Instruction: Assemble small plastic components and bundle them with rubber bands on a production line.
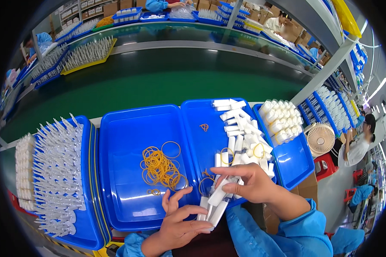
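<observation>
In front of me, my left hand [176, 226] closes its thumb and a finger around the lower ends of several small white rectangular blocks [218, 195], its other fingers raised. My right hand [257, 183] pinches the upper end of the same bunch between thumb and fingers. Parts of the blocks look wrapped in clear plastic. Just beyond, a blue tray [197, 115] bears a heap of similar white blocks [238, 128] along its right side. Left of it, another blue tray [131, 128] holds a loose pile of tan rubber bands [156, 166]. A few bands [204, 127] lie among the blocks' tray.
At far left stands a stacked tray of upright white spiky parts [58, 171]. A blue tray [296, 160] on the right carries bundled white cylinders [281, 118]. Beyond runs a green conveyor belt [158, 81]. A fan [321, 139] and a person [356, 147] are at right.
</observation>
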Motion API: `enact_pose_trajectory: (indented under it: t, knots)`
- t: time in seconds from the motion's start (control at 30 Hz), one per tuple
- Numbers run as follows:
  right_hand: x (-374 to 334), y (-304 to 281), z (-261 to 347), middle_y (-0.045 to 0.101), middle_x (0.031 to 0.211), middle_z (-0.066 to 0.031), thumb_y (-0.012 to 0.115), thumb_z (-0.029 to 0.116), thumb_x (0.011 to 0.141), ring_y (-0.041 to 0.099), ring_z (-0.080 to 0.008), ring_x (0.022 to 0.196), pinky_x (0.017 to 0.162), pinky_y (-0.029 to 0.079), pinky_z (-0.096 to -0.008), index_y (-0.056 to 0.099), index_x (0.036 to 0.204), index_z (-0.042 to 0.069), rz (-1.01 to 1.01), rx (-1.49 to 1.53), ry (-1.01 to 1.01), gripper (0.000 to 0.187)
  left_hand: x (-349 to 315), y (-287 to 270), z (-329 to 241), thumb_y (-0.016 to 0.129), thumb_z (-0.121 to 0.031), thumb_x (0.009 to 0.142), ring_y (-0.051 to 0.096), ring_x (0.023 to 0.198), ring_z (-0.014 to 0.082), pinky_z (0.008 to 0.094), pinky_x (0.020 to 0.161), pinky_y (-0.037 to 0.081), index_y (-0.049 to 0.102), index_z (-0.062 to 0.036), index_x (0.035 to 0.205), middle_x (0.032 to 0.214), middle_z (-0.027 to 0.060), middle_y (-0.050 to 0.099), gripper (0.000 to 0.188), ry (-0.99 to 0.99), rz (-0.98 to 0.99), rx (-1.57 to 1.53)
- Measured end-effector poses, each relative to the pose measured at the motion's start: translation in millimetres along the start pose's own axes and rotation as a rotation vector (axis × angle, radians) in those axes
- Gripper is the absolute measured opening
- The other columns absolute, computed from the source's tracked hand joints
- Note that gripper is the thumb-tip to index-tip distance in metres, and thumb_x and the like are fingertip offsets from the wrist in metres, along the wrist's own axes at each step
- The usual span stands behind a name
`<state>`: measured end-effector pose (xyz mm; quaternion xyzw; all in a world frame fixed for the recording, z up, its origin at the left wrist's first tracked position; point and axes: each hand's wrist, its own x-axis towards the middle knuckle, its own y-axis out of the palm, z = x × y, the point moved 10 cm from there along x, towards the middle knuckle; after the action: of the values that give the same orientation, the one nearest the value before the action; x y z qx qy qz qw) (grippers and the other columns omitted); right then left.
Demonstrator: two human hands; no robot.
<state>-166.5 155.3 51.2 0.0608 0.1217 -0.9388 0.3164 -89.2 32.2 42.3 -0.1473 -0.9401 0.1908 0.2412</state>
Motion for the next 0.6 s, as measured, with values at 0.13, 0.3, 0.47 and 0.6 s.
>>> enact_pose_trajectory:
  t: [0.13,0.3,0.47,0.6]
  knots:
    - [-7.4,-0.1,-14.8,0.064,0.092,-0.0047,0.06,0.005,0.081,0.057,-0.0094,0.086,0.079,0.045,-0.0251,0.055,0.119,0.009,-0.004,0.158,0.102,0.039,-2.7,4.3,-9.6,0.075,-0.028,0.061,0.038,0.116,0.0314,0.0552,0.097,0.01,0.07,-0.0315,0.08,0.103,-0.0036,0.055,0.021,0.052,-0.028,0.037]
    - [-11.3,-2.8,-12.0,0.063,0.093,-0.0039,0.06,0.006,0.082,0.056,-0.0083,0.086,0.079,0.045,-0.0246,0.054,0.12,0.009,-0.006,-0.038,0.016,0.039,-1.9,4.6,-9.2,0.075,-0.027,0.062,0.033,0.117,0.0334,0.0567,0.095,0.011,0.069,-0.0326,0.079,0.107,0.0002,0.051,0.019,0.039,-0.009,0.058]
    - [-14.1,1.8,-9.2,0.063,0.086,-0.0058,0.063,0.009,0.08,0.056,-0.0109,0.082,0.077,0.045,-0.0263,0.056,0.119,0.01,0.006,-0.013,-0.027,0.04,-7.2,4.5,-15.7,0.076,-0.031,0.061,0.031,0.118,0.0333,0.056,0.096,0.008,0.069,-0.0321,0.08,0.108,0.0007,0.051,0.02,0.099,-0.03,0.092]
    - [-17.8,3.3,0.9,0.061,0.086,-0.007,0.063,0.009,0.079,0.057,-0.0137,0.081,0.077,0.044,-0.0268,0.056,0.118,0.01,-0.015,-0.156,-0.067,0.039,-7.8,4.9,-8.3,0.077,-0.032,0.061,0.029,0.119,0.0354,0.0563,0.096,0.007,0.069,-0.0324,0.08,0.109,0.0018,0.051,0.021,0.069,-0.039,0.108]
